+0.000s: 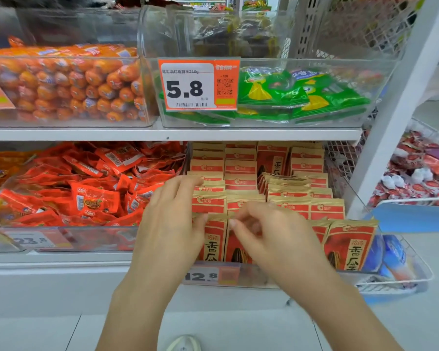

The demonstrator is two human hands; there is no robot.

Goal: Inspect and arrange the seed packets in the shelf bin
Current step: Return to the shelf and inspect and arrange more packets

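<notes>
I count two hands (213, 231) in view, both over one clear bin (264, 279) of seed packets (350, 245). The packets stand in roughly four columns, too many and too overlapped for me to number. I see four clear bins on two shelves (162, 134), three price tags (198, 84), and one shoe (184, 343).
</notes>
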